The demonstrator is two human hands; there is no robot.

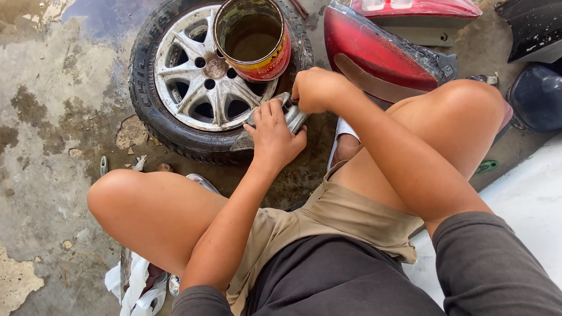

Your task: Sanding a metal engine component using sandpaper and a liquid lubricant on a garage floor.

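Note:
I squat on a concrete floor with both knees wide. My left hand (272,134) lies flat on a grey metal piece (292,116), a small flat tool or plate, gripping it from below. My right hand (316,88) is closed on the upper end of the same grey piece. Just beyond my hands a car wheel with a silver alloy rim (192,80) lies flat, its black tyre (144,101) around it. An open red and yellow tin can (252,36) with murky brown contents stands on the wheel.
A red car tail light (374,53) lies right of the wheel, another red light (413,0) behind it. Black car body parts (543,20) sit at the top right, a white panel (548,203) at the right. A crumpled white rag (135,297) lies under my left knee.

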